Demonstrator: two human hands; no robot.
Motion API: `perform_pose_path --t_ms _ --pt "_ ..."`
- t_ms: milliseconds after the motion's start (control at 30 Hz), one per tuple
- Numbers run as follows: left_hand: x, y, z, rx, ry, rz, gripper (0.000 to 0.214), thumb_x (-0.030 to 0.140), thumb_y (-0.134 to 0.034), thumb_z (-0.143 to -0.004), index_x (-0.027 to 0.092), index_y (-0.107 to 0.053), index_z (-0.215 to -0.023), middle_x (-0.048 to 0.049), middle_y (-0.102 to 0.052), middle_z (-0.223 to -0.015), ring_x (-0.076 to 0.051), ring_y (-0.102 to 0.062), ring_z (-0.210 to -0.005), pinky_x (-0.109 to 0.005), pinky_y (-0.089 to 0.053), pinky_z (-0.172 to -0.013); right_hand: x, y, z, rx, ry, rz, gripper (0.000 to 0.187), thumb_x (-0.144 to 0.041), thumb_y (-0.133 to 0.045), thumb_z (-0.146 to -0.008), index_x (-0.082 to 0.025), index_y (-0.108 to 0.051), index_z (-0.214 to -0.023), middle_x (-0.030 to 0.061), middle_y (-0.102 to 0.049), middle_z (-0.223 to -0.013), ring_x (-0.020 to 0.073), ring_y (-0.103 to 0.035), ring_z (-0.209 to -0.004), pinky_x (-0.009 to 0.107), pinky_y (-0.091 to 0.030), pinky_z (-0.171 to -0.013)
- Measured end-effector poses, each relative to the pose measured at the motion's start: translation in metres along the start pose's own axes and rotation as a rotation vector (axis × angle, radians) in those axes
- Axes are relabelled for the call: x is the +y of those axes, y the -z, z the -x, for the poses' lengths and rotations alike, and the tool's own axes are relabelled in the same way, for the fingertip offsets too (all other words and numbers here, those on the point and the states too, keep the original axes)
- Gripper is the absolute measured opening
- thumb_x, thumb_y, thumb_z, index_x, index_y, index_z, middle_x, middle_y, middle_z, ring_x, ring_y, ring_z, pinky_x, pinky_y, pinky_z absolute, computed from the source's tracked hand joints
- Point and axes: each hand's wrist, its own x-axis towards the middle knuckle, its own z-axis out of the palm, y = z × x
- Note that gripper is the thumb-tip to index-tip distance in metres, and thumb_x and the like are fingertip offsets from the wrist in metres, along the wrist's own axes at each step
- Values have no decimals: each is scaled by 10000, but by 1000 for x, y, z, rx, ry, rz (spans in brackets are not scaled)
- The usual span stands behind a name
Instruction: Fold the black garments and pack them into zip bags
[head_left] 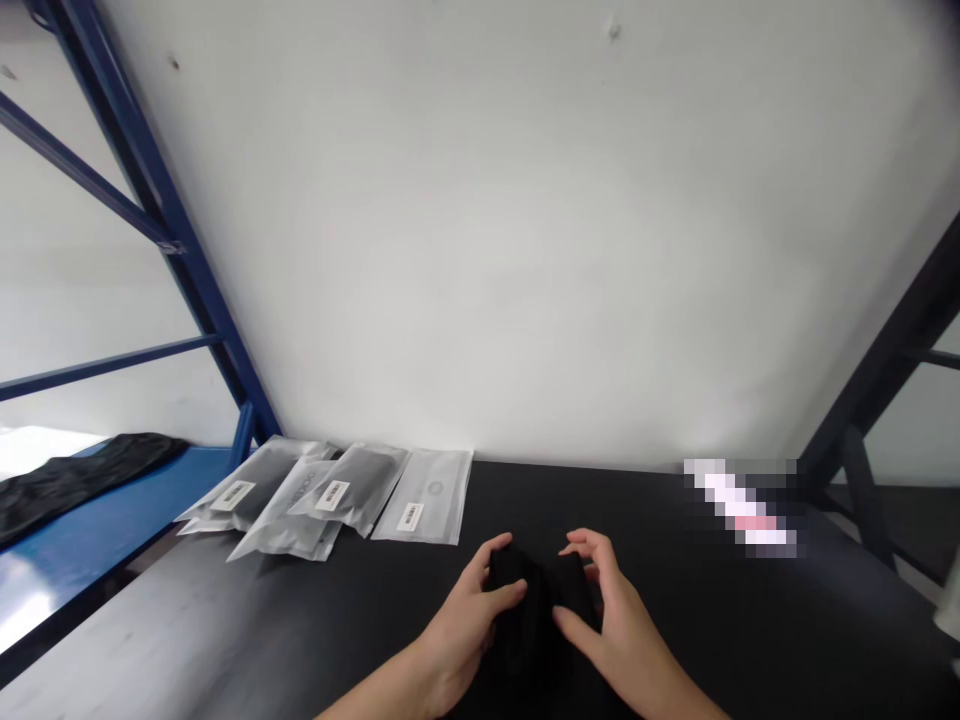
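Observation:
A piece of black folded cloth [525, 620] is between my two hands, low in the middle of the head view, over the black table. My left hand [472, 610] grips its left side, thumb in front and fingers behind. On the other side, my right hand [611, 610] has its thumb and fingers around the right part of the cloth. The cloth nearly merges with the dark tabletop, so its full outline and kind cannot be made out. Nearest beyond the hands lies a flat frosted bag [439, 490] with a barcode label and a round mark.
Several frosted bags with dark contents and barcode labels, such as this one [360, 480], overlap at the back left of the table [247, 630]. A pixelated patch [750, 510] covers something at right. Blue shelf posts [180, 240] and a blue surface with black cloth [97, 470] stand left.

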Motion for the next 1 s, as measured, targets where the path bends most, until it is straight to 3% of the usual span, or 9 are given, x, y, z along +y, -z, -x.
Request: perform_pose_path --t_ms 67,200,333,433,533,633,733,867,1000 --pt "2 5 2 16 -1 -12 828 179 -828 -702 271 -512 -1461 -19 -689 -984 -221 -715 -844 -326 -573 -752 9 1 -5 30 -20 25 554 -321 -569 -685 -271 -493 -1232 59 -692 -1151 246 -704 -1078 415 -557 -978" --pt "4 18 5 -13 -20 -24 843 175 -816 -707 270 -492 -1479 -61 -676 -1120 -241 -721 -953 -354 -568 -848 16 14 -7 70 -24 77 461 -363 -585 -669 -279 -559 -1121 64 -690 -1117 244 -699 -921 384 -586 -767" --pt "-1 24 8 11 -53 -93 910 129 -804 -688 300 -464 -1514 -74 -634 -1246 -197 -691 -960 -289 -523 -800 -7 22 1 60 39 122 235 -467 -581 -820 -280 -588 -963 27 -666 -897 216 -648 -790 376 -557 -753" --pt "-5 20 11 33 -71 -149 961 111 -769 -687 309 -416 -1558 -40 -646 -1163 -163 -655 -889 -248 -474 -710 -30 14 10 -88 91 154 302 -490 -603 -864 -282 -586 -1083 -2 -671 -848 192 -648 -725 342 -556 -719" --pt "-7 13 15 15 -82 -174 965 110 -740 -686 303 -406 -1570 -20 -660 -1100 -168 -647 -911 -234 -460 -697 -40 0 14 -136 101 245 615 -358 -734 -686 -279 -535 -1263 18 -709 -956 226 -705 -846 360 -572 -797" --pt "-9 12 18 -14 -82 -147 1003 82 -711 -664 316 -390 -1585 -27 -671 -1158 -175 -657 -943 -244 -485 -753 -36 -4 11 -114 98 231 493 -309 -641 -704 -274 -573 -1191 15 -722 -905 224 -726 -816 355 -580 -781" --pt "-10 25 16 -5 -87 -167 997 82 -701 -666 352 -411 -1581 -37 -664 -1218 -170 -666 -926 -243 -498 -749 -22 17 4 -4 67 126 328 -375 -561 -788 -283 -604 -1100 17 -752 -918 221 -749 -830 343 -589 -780" --pt "-5 50 7 19 -140 -205 903 155 -759 -681 359 -504 -1522 -62 -633 -1317 -209 -684 -1023 -283 -537 -834 5 65 6 213 -85 90 388 -505 -619 -761 -288 -635 -1083 45 -771 -1049 284 -744 -1043 372 -574 -890" --pt "2 60 -4 25 -192 -218 910 188 -787 -601 288 -546 -1473 -75 -667 -1221 -254 -716 -996 -352 -567 -883 35 95 23 154 -235 95 369 -491 -614 -728 -290 -625 -1037 18 -778 -903 278 -757 -924 371 -551 -889"
